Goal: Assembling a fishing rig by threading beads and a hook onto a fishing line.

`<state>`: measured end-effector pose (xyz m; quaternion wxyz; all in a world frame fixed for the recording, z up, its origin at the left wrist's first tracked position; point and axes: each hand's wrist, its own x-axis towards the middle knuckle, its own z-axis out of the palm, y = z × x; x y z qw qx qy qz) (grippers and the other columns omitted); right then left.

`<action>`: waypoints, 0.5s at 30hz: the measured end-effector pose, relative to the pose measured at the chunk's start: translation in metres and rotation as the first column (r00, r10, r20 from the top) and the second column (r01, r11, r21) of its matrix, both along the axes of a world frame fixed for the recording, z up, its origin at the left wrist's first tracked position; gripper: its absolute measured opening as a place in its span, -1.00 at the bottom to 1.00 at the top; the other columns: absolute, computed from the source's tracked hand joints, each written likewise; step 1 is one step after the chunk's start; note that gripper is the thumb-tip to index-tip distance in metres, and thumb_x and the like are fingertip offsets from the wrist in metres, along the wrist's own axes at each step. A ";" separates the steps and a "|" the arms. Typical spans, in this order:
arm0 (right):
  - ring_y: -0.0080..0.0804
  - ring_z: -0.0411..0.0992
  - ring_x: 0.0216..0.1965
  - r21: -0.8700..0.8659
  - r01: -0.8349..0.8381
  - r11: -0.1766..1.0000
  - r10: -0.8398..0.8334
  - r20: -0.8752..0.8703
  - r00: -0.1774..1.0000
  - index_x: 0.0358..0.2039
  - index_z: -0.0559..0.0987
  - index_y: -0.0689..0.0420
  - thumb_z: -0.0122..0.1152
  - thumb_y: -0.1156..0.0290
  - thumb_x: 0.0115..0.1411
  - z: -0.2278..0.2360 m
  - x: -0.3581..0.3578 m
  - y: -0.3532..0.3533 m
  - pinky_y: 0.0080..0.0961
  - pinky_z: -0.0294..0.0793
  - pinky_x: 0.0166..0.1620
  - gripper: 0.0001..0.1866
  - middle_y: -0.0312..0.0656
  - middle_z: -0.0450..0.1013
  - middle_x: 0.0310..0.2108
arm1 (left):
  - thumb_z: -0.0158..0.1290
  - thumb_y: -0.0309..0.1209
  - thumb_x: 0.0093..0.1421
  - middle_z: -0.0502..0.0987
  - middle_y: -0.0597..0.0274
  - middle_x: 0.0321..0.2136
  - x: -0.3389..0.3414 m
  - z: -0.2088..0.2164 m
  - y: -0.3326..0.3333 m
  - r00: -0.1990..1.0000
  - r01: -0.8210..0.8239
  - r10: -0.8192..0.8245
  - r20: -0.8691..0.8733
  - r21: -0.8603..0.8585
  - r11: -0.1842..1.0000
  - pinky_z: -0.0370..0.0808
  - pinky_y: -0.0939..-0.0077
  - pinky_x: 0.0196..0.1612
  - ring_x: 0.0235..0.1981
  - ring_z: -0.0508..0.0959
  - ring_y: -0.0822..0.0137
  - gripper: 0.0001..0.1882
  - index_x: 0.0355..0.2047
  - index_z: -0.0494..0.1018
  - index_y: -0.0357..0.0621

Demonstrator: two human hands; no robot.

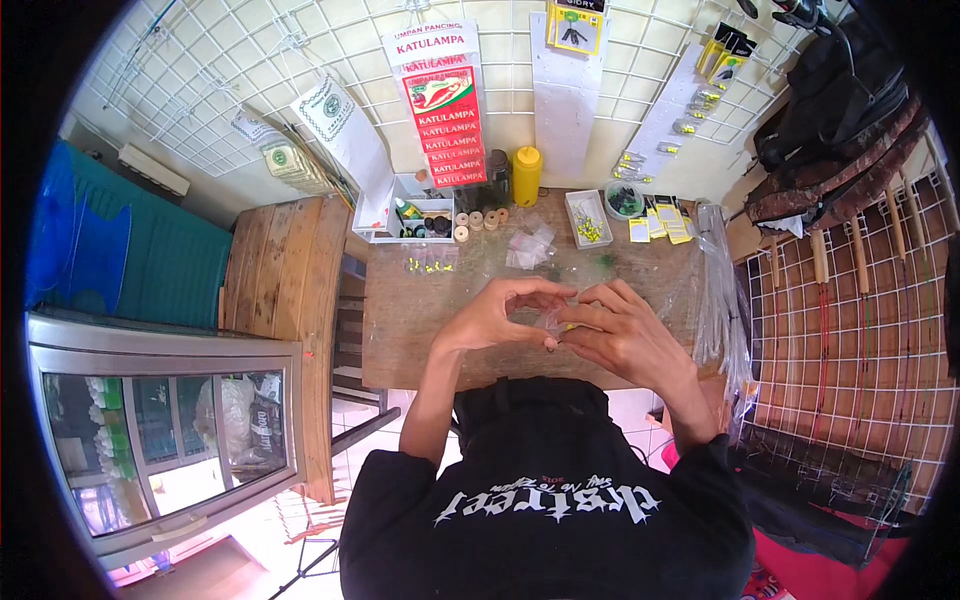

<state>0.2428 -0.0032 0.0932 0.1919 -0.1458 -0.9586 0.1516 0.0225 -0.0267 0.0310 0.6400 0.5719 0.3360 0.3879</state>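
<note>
A small clear plastic bag (548, 319) is held above the near part of the desk (410, 345), in the gap between both hands. The left hand (505, 314) is curved into a C, thumb and fingers part-way open, with the film gripped by it. The right hand (622, 326) is bent over the opposite edge, fingers curled; whether the bag is pinched there cannot be told. A yellow-green speck shows by those fingertips — inside or outside the film, not resolvable. The two-sided hold is judged to suit limp film, which would fold if held from one side only.

Within reach beyond the hands, loose clear bags (530, 246) are piled beside a white tray (573, 212) of yellow-green pieces (589, 232) — presumably kept close for easy picking. Bagged pieces (430, 266) are laid in a row at left, probably so that they stay separate.
</note>
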 end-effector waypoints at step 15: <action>-0.26 0.31 -0.07 -0.211 0.032 0.977 -0.044 -0.054 0.998 -0.39 0.64 0.12 0.34 0.38 -0.07 -0.033 0.007 0.004 -0.34 0.34 -0.01 -0.81 -0.32 0.41 0.01 | 0.32 -0.39 -0.09 0.56 0.22 -0.35 0.006 0.008 0.001 0.939 -0.184 0.262 -0.224 0.317 0.930 0.44 0.55 -0.25 -0.40 0.48 0.43 -0.58 -0.16 0.56 -0.17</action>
